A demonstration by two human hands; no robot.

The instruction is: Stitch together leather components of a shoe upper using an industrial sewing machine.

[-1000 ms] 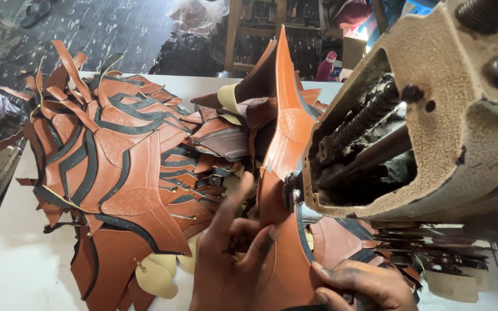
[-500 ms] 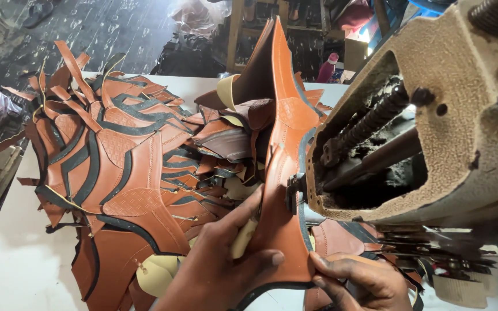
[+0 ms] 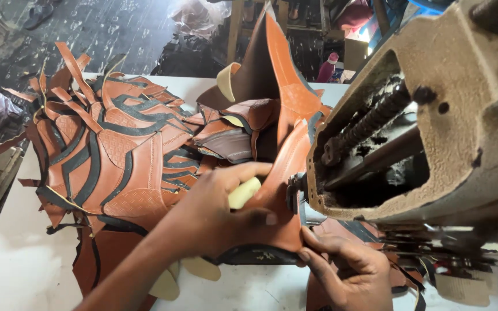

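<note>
Orange leather piece (image 3: 283, 173) between both hands, at sewing machine (image 3: 433, 115).

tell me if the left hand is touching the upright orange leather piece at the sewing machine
Touching. The head view shows the left hand pressed flat on the upright orange leather piece, thumb and fingers lying on its surface beside the sewing machine.

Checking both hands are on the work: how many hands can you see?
2: the left hand grips the tan leather piece at the sewing machine; the right hand pinches its lower edge. None seems hidden.
</note>
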